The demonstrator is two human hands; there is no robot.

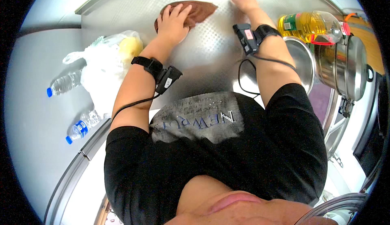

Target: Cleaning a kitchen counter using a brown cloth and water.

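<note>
My left hand [174, 23] lies palm down on a brown cloth [202, 11], its fingers spread over the top. The cloth is wrinkled beneath the palm and lies against a textured metal worktop [210, 40]. To the right, my right hand [246, 3] is at the worktop's far side, apart from the cloth. Its fingers are curled, and glare hides whether anything is between them. Each forearm wears a strapped black device with a cable, the left one [166, 78] and the right one [247, 39].
On the left, a white plastic bag [102, 69] holds something yellow [130, 48]. Beside it lie two plastic bottles, one unlabelled [65, 83] and one blue-labelled [80, 129]. At right are a cooking oil bottle [304, 26], a metal basin [304, 60] and a steel pot [341, 69].
</note>
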